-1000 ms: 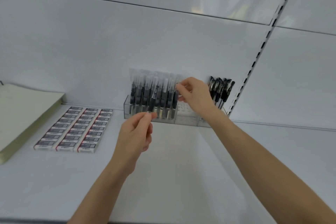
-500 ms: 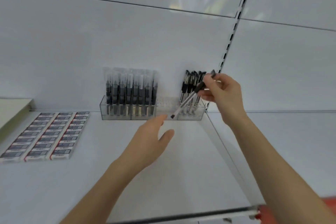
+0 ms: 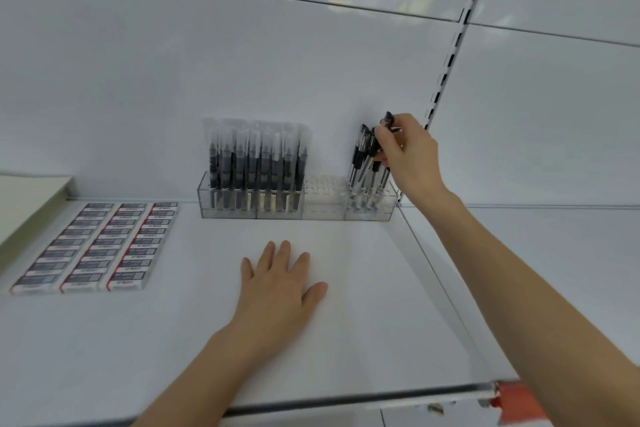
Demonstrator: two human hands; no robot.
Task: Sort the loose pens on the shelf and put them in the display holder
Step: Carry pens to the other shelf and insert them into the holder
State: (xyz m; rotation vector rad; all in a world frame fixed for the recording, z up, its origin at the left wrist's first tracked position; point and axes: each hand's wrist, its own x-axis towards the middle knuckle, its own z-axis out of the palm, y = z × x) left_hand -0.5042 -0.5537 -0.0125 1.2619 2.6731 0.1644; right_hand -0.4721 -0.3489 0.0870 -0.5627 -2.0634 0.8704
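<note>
White and smooth, the shelf ran back to a shiny white wall. At the back stood the display holder, a long box of clear plastic with see-through walls, split into parts. Its left parts were full of packed pens, each in a clear sleeve, all standing straight up. The tops of the sleeves were foggy and hard to make out. A middle part looked full of small holes, but it was too blurry to be sure.

In the right end part stood a bunch of dark loose pens with clear bodies, leaning a little. The right hand was closed around one black pen at its top end, holding it among that bunch. The fingers hid most of that pen, so I could not tell if its tip sat in the holder. The left hand lay flat on the shelf, fingers spread, holding nothing.

On the left lay small flat boxes in three neat rows, with red and dark labels. The words on them were too small to read. A pale green thing was cut off at the left edge. A red piece at the shelf's front rail was partly hidden behind the right arm.
</note>
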